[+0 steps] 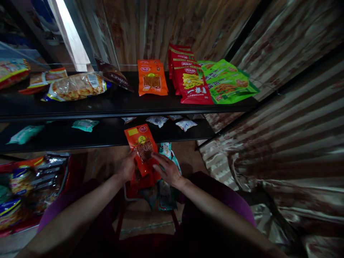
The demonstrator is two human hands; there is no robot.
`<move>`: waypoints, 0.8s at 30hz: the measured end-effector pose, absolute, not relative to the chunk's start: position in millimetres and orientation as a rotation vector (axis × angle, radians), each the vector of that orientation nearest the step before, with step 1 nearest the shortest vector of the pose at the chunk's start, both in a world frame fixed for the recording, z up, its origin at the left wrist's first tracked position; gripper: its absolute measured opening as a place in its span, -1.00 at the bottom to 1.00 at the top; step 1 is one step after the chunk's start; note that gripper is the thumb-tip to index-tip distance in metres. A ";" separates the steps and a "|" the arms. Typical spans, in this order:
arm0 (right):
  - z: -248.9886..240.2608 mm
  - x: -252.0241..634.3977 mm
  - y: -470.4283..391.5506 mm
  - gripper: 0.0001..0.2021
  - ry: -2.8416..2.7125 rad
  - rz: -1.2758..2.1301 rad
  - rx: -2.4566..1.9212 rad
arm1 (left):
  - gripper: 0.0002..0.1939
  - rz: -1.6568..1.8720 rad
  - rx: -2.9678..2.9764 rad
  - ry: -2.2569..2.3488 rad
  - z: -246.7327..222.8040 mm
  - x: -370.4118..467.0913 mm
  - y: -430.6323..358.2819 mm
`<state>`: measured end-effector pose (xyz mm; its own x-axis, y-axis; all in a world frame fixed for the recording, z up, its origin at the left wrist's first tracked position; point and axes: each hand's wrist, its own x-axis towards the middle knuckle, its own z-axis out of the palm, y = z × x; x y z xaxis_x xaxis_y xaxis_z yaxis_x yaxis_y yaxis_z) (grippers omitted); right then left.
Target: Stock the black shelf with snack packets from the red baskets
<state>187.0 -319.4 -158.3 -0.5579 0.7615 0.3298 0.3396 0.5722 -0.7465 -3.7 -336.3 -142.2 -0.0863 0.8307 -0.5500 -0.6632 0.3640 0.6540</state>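
Observation:
An orange snack packet [143, 141] is held upright, tilted a little left, in front of the lower shelf's edge. My left hand [129, 166] grips its left side, the thumb on its front. Against its right side my right hand [168, 170] has its fingers stretched out, touching the packet's front or lying just over it; which one I cannot tell. More orange-red packets [143, 181] lie right below, between my hands. Teal packets [167, 197] are under and behind my right hand, on a red stool-like support between my knees.
The black upper shelf [120, 105] bears orange packets [152, 80], red packets [192, 82], green packets [228, 84] and a bread bag [77, 86]. Small packets lie on the lower shelf [115, 138]. A red crate [71, 175] of snacks stands left. Corrugated wall [290, 129] at right.

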 end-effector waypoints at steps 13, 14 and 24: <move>-155.5 193.9 -281.9 -0.61 -0.789 1.879 -1.121 | -0.79 0.993 0.164 1.081 -127.7 7.0 -351.2; -157.4 194.2 -282.2 -0.63 -0.750 1.909 -1.123 | -0.79 0.973 0.179 1.061 -127.2 7.0 -351.9; -164.6 191.6 -280.9 -0.75 -0.589 1.943 -1.133 | -0.85 1.106 0.354 1.073 -134.2 -14.1 -332.5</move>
<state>191.6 -280.9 -164.6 -0.2845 0.8171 -0.5014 -0.4008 -0.5765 -0.7120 -14.1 -332.5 -134.2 0.0400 0.8532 -0.5201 -0.5459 0.4546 0.7038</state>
